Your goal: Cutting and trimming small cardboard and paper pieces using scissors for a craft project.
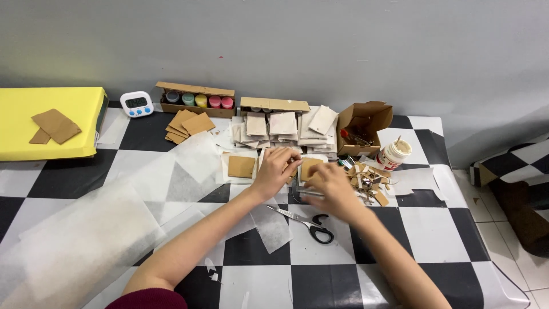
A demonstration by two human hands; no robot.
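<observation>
Your right hand (333, 186) is motion-blurred — you can't make out the finger positions or whether it grips anything. It covers most of the brown card square (309, 167) and part of a grey flat object (303, 193), possibly a tool or tray; too hidden to identify. Your left hand (277, 169) hides what lies under its fingers. Scrap pile (368, 180): pieces too small to separate. Contents of the open cardboard box (363, 127) are shadowed, only something red shows. Timer (136, 103) display is too small to read. Yellow board (48, 121) is cut off at the left edge; the white tissue sheet (74, 246) runs off bottom-left.
</observation>
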